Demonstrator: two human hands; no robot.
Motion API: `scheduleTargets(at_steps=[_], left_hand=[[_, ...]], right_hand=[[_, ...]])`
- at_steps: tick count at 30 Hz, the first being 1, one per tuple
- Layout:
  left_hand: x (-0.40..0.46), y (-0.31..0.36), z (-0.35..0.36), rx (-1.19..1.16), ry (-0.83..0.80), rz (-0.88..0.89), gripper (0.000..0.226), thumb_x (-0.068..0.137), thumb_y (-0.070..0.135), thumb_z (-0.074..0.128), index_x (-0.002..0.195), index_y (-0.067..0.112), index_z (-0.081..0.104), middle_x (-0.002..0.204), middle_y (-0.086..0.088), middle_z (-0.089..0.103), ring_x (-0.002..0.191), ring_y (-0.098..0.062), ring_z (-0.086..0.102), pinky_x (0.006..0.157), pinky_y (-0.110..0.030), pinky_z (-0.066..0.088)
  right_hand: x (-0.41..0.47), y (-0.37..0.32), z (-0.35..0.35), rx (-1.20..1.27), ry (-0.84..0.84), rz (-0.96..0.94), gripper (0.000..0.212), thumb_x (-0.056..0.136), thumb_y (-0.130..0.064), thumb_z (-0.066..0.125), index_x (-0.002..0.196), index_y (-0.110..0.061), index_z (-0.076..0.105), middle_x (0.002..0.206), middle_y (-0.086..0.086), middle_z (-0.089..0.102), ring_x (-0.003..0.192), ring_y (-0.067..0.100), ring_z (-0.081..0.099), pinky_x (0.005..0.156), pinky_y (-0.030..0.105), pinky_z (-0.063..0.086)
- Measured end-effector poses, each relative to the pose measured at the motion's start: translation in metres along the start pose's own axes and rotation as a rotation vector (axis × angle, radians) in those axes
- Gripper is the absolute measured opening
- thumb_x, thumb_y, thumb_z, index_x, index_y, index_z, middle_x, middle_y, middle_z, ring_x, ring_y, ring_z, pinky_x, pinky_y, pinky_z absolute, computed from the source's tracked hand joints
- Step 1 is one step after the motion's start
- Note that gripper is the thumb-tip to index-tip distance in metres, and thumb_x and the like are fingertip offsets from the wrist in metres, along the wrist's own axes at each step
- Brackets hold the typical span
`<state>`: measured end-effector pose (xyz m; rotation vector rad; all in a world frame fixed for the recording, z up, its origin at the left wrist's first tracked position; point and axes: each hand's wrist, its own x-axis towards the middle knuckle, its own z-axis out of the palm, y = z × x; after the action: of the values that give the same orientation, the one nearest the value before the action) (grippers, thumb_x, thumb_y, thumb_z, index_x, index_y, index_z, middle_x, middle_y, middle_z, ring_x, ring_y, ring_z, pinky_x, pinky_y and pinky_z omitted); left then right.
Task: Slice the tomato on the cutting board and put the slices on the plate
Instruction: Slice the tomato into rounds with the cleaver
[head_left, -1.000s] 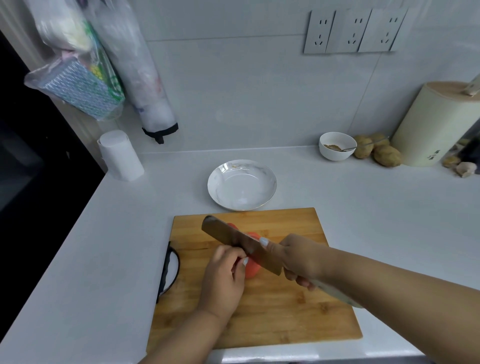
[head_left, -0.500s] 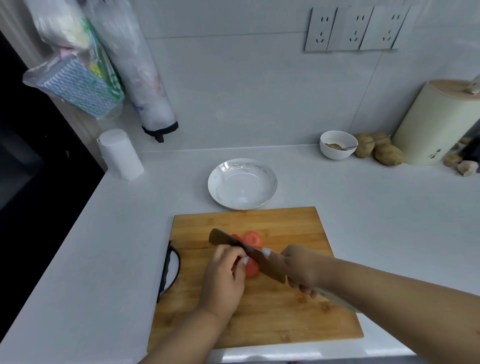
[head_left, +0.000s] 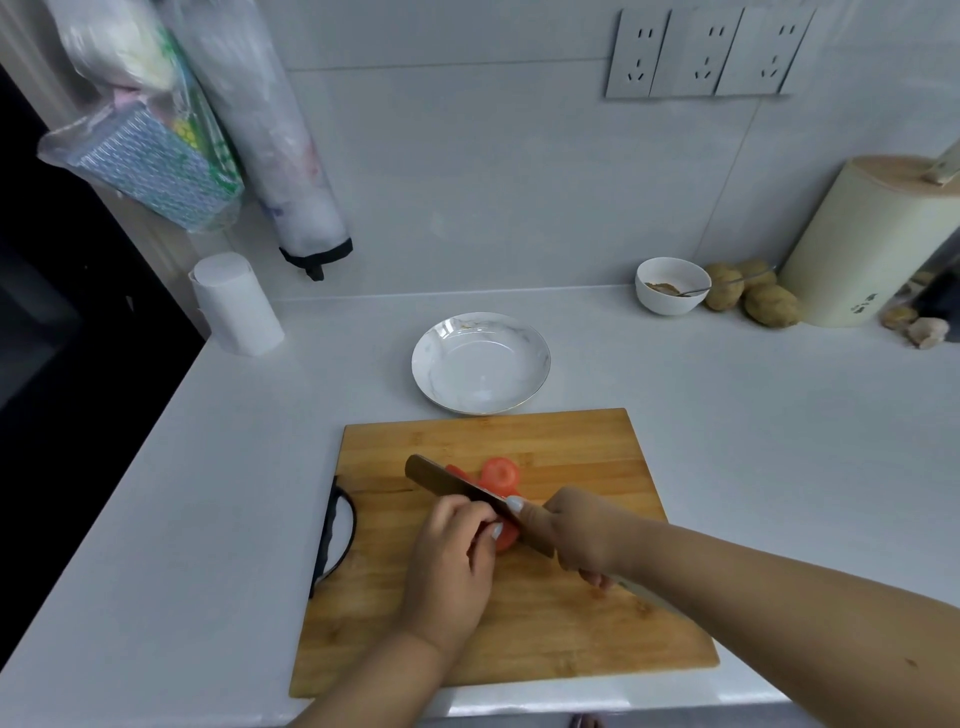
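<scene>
Your right hand (head_left: 576, 535) is wrapped shut around the handle of the knife (head_left: 467, 491), forefinger stretched along the spine, while your left hand (head_left: 457, 551) curls down over the uncut part of the tomato (head_left: 506, 535), fingertips pinning it to the cutting board (head_left: 571, 623). The blade runs diagonally away from you, low across the tomato and close beside your left fingers. For a clean cut, keep those fingertips tucked back, knuckles toward the flat of the blade, and draw the edge through rather than pressing straight down; tomato skin tends to slip under a pushed edge. One round slice (head_left: 500, 472) lies flat on the far side of the blade, with another red piece just beside it, partly hidden. Beyond the board's far edge, the plate (head_left: 535, 343) sits empty, so no slices have been transferred yet.
</scene>
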<state>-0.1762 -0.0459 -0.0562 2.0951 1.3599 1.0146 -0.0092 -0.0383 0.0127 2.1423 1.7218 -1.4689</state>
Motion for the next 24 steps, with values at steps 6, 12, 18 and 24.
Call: scheduleTargets(at_steps=[6,12,18,24], left_hand=[[-0.004,-0.008,0.003,-0.048,0.043,-0.066,0.01,0.094,0.025,0.049,0.097,0.029,0.058,0.094,0.008,0.053,0.087,-0.002,0.051,0.07,-0.007,0.039],[-0.005,-0.015,0.008,-0.029,0.066,-0.072,0.019,0.095,0.04,0.039,0.099,0.029,0.055,0.09,0.007,0.054,0.087,0.0,0.05,0.069,-0.007,0.038],[-0.002,-0.015,0.011,-0.05,0.087,-0.067,0.023,0.093,0.041,0.037,0.096,0.028,0.055,0.088,0.006,0.052,0.084,-0.001,0.05,0.07,-0.009,0.037],[-0.004,-0.016,0.013,-0.005,0.086,-0.074,0.018,0.095,0.032,0.042,0.097,0.023,0.058,0.089,0.005,0.052,0.085,0.001,0.049,0.069,-0.006,0.036]], right_hand=[[-0.003,0.001,0.0,0.029,-0.005,-0.008,0.072,0.087,-0.075,0.028,0.082,-0.008,0.053,0.07,0.019,0.058,0.055,0.027,0.055,0.053,0.028,0.053],[-0.009,-0.002,-0.001,0.04,-0.004,0.001,0.072,0.086,-0.076,0.028,0.084,-0.008,0.053,0.073,0.018,0.059,0.061,0.028,0.057,0.056,0.03,0.053],[-0.027,-0.002,-0.008,0.109,0.024,-0.009,0.064,0.091,-0.069,0.032,0.081,-0.009,0.05,0.076,0.015,0.054,0.049,0.022,0.046,0.045,0.023,0.043],[-0.047,-0.006,-0.025,0.123,0.031,-0.038,0.061,0.092,-0.067,0.032,0.076,-0.011,0.05,0.059,0.005,0.05,0.043,0.017,0.044,0.044,0.023,0.042]])
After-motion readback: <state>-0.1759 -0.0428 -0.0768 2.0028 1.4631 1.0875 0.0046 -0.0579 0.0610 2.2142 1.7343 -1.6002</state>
